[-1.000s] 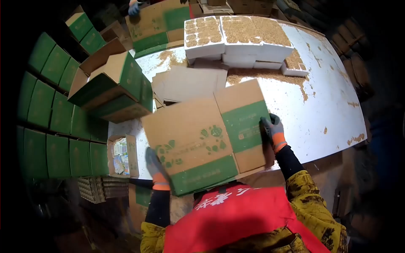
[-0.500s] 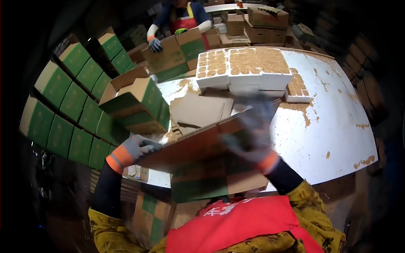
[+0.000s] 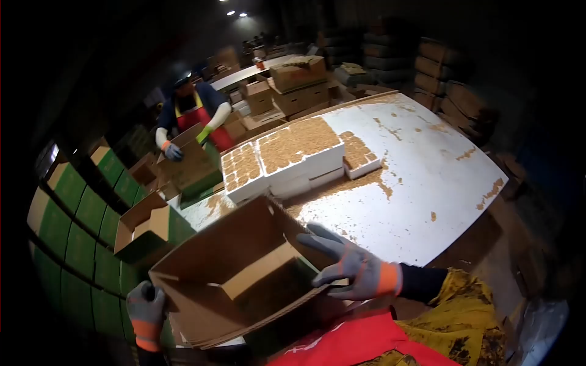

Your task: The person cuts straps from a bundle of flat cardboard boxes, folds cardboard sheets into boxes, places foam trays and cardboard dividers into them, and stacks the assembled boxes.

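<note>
An open cardboard box, brown inside with green on its outer side, tilts toward me between my two gloved hands. My left hand, in a grey and orange glove, is closed at the box's left edge; its fingertips are partly hidden. On the other side, my right hand has its fingers spread and rests against the right wall of the box. Beyond the left corner stands another open green and brown carton with its flaps up.
White foam trays filled with brown granular material are stacked on the white table, where crumbs are scattered. Green cartons stand in rows at the left. Across the table a co-worker in a red apron handles another carton.
The box has swung from a flatter, side-on position to having its open top face me. My right hand has moved down along its side, and my view has shifted right.
</note>
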A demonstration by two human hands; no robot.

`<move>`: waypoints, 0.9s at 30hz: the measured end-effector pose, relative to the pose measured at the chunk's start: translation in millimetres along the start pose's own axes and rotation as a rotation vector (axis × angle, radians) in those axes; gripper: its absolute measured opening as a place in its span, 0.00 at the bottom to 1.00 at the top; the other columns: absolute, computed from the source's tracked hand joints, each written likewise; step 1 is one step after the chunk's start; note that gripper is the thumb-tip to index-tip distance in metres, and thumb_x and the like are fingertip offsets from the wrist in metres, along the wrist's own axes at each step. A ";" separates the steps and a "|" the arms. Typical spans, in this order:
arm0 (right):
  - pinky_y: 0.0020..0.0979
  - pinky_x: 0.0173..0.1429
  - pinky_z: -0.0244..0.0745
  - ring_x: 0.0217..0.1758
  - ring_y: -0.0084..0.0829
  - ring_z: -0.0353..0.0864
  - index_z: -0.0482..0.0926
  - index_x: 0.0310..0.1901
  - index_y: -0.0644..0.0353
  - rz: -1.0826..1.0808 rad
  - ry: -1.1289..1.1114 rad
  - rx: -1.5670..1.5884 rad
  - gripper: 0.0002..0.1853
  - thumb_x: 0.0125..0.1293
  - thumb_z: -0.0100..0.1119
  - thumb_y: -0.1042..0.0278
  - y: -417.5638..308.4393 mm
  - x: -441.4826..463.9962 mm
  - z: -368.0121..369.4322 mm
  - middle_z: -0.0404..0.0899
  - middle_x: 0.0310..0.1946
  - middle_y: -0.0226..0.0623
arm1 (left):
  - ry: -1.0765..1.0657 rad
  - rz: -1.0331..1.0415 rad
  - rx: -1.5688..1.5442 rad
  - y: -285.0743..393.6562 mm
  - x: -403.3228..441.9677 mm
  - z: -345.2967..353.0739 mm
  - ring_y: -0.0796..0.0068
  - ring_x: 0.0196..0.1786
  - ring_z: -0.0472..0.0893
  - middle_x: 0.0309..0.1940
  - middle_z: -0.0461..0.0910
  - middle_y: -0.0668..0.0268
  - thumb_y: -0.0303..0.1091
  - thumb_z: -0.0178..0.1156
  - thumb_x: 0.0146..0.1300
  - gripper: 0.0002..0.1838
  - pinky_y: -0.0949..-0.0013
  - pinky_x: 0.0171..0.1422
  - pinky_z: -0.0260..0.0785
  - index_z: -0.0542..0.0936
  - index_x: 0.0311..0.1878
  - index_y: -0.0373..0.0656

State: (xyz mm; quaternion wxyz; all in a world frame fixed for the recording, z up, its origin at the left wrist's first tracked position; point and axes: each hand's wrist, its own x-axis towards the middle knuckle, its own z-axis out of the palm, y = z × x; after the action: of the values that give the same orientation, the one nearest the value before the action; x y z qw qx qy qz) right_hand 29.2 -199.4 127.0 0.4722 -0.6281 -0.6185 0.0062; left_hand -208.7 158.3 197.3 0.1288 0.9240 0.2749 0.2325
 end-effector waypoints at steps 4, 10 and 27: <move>0.51 0.69 0.59 0.74 0.59 0.46 0.80 0.37 0.55 0.068 -0.409 0.001 0.13 0.57 0.64 0.55 -6.2 -24.7 11.4 0.55 0.70 0.46 | 0.081 0.266 0.250 -17.2 -24.3 83.6 0.58 0.25 0.76 0.20 0.76 0.58 0.35 0.61 0.52 0.12 0.62 0.30 0.66 0.72 0.19 0.41; 0.38 0.52 0.73 0.49 0.40 0.80 0.76 0.51 0.59 0.280 -0.469 0.302 0.26 0.58 0.63 0.47 45.6 7.9 76.4 0.80 0.44 0.48 | -0.926 0.200 -0.098 13.5 11.2 169.1 0.59 0.35 0.81 0.31 0.82 0.56 0.47 0.61 0.59 0.19 0.63 0.42 0.73 0.83 0.39 0.39; 0.35 0.62 0.69 0.58 0.35 0.75 0.73 0.58 0.57 0.110 -0.445 -0.399 0.23 0.69 0.51 0.50 20.4 12.9 87.6 0.77 0.52 0.39 | 0.104 -0.159 -0.026 -25.6 -29.6 160.3 0.43 0.58 0.69 0.53 0.70 0.41 0.54 0.49 0.66 0.30 0.50 0.61 0.61 0.70 0.58 0.35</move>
State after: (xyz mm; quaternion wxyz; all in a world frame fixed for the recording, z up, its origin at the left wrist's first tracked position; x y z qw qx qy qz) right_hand -3.9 -133.8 73.7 0.1912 -0.7243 -0.6607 0.0476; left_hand -161.8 144.7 39.6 0.1441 0.8842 0.3509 0.2727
